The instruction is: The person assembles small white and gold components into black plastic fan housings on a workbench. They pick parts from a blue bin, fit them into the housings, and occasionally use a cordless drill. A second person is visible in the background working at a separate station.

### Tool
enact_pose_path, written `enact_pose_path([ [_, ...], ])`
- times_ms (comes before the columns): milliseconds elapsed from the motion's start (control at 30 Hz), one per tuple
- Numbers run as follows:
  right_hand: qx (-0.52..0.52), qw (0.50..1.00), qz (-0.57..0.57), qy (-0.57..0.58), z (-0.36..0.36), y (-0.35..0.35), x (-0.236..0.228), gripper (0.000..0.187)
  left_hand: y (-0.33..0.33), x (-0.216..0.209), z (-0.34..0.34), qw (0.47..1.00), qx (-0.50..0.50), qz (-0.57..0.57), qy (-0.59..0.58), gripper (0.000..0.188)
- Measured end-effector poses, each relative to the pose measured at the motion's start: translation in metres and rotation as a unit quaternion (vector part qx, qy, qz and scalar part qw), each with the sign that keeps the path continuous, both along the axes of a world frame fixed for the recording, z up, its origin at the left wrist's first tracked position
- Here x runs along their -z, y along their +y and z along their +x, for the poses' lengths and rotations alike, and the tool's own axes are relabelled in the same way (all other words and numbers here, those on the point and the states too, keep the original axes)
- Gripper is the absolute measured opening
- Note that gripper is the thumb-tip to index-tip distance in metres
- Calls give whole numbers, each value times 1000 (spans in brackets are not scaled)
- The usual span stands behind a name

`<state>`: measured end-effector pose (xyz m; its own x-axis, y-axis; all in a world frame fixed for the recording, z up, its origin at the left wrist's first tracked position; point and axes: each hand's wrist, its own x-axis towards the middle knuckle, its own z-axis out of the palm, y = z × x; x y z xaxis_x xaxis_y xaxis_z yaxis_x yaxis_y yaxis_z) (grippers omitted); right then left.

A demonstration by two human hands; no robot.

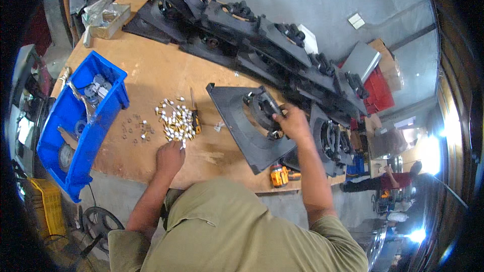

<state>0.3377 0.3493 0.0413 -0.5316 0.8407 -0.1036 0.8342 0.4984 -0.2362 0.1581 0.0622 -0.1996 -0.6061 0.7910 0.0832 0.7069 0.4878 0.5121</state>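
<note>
My right hand (294,122) is closed on the raised ring of a black square plate (237,121), with the thumb and fingers at the ring's right side. The plate has a round central opening and sits tilted on the wooden table. My left hand (170,158) rests at the near edge of a pile of small brass-and-white fittings (177,121). Its fingers are curled down together, and what they hold, if anything, is too small to make out. A screwdriver (196,121) with an orange-and-black handle lies against the pile's right side.
Similar black plates (242,45) are stacked along the table's back and right. A blue bin (103,121) with grey parts stands at the left. Small rings (132,127) lie scattered left of the pile. An orange power tool (279,176) lies at the near edge of the wooden table (121,158).
</note>
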Motion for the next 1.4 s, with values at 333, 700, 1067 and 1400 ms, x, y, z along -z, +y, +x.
enact_pose_path([
  [333, 72, 996, -49, 25, -38, -18, 138, 45, 0, -14, -36, 972, -62, 130, -185, 30],
  [700, -46, 928, -320, 183, -15, -81, 119, 28, 80, -98, 8, 949, 253, 76, -169, 51],
  [1067, 5, 876, -413, 249, 23, -109, 157, 17, 13, -61, -77, 992, 74, -51, -84, 29],
  [1400, 9, 888, -410, 206, 42, -114, 157, 31, -38, -33, -114, 988, 1, -152, -1, 29],
])
